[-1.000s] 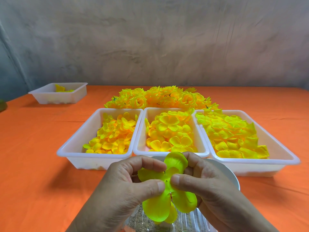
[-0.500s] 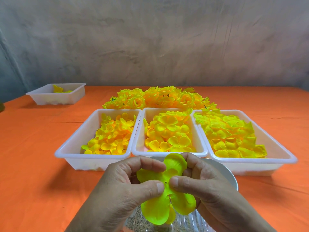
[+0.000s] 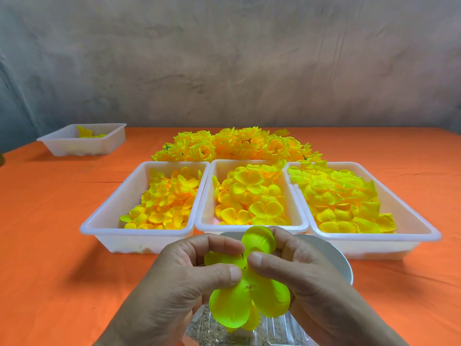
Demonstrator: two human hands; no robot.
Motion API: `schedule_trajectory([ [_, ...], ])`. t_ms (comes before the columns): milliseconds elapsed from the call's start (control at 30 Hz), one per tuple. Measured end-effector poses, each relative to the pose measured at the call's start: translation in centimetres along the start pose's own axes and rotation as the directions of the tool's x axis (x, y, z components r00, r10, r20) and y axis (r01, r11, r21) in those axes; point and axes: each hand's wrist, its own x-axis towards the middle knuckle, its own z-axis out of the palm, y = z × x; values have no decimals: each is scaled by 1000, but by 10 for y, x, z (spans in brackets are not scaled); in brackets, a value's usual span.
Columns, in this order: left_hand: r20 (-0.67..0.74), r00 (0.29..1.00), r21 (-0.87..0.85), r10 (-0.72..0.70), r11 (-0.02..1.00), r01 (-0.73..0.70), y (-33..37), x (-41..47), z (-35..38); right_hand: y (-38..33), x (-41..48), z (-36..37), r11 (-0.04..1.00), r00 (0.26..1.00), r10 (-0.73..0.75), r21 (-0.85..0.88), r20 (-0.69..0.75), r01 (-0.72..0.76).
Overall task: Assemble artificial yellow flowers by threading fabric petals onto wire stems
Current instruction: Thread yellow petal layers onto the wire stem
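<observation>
Both hands pinching petal layer: left hand [image 3: 179, 283], right hand [image 3: 306, 278] on petal piece [image 3: 249, 290]. Tip: keep centre hole lined up, push slow (stem hidden, can't see wire).

The right hand [image 3: 311, 278]'s thumb has crept slightly up the petal [image 3: 232, 308] and sits a little higher above the left hand [image 3: 174, 283]'s thumb. The trays [image 3: 137, 232] have drifted a touch leftward in view.

Bright even light, soft shadows left of trays [image 3: 139, 243]; sharp focus, wide-angle bowing at edges
</observation>
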Motion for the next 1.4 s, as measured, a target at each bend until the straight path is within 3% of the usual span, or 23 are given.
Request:
schedule_trajectory([
  [300, 43, 999, -93, -21, 995, 25, -1, -1, -3, 1, 1, 6, 999, 997, -51, -1, -61, 51],
  [633, 15, 999, -49, -28, 998, 29, -10, 3, -5, 7, 2, 2, 1000, 998, -7, 25, -54, 9],
  [800, 2, 996, 126, -94, 988, 93, -19, 3, -11, 14, 2, -6, 985, 990, 54, -153, -128, -74],
  [967, -53, 989, 217, -137, 965, 146, -20, 2, -9, 22, 2, -14, 876, 980, -3, -473, -197, -92],
  [1200, 39, 980, 159, -193, 970, 184, -28, 6, -21, 25, 3, -17, 856, 980, -33, -512, -196, -74],
  [1400, 8, 972, 166, -234, 959, 230, -37, 7, -24, 30, 3, -19, 846, 978, -19, -524, -207, -95],
])
